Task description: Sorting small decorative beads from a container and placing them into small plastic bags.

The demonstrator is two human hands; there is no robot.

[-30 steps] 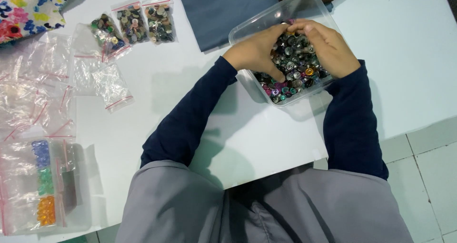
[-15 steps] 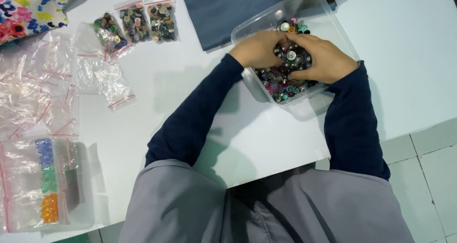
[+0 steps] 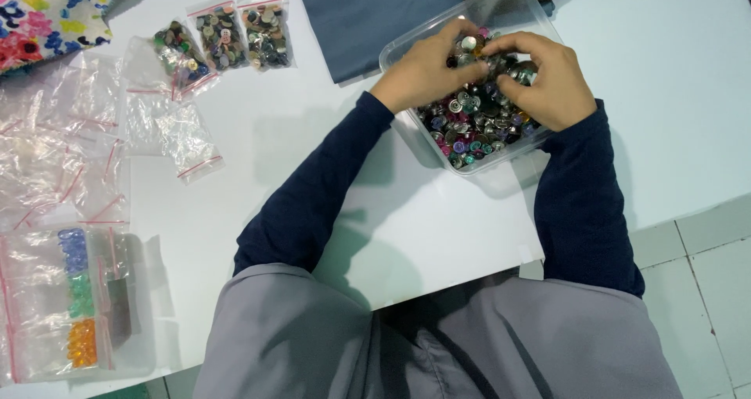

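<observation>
While both hands work inside the clear plastic tub (image 3: 407, 55), the left hand (image 3: 426, 70) curls its fingers down into the heap of mixed buttons (image 3: 477, 121), and whether it grips any I cannot tell. The right hand (image 3: 547, 78) is bent at the far side of the heap, its thumb and fingertips pinched near a pale round button (image 3: 469, 43) at the top of the pile; the pinch looks closed on it, though the contact itself is small and hard to judge. The tub sits on the white worktop (image 3: 665, 94), toward its right half, with its near right corner close to the worktop's near edge, where tiled floor (image 3: 704, 258) shows beyond. A folded grey-blue cloth (image 3: 368, 16) lies touching the tub's far left side. Open white surface stretches between the tub and the left-hand clutter, and more lies to the right of the tub. Far left, three small bags filled with buttons (image 3: 223, 35) sit in a row beside a flowered fabric (image 3: 47, 16). Empty clear zip bags (image 3: 70, 149) spread along the left edge, and bags of blue, green and orange beads (image 3: 78, 297) lie at the near left corner.
</observation>
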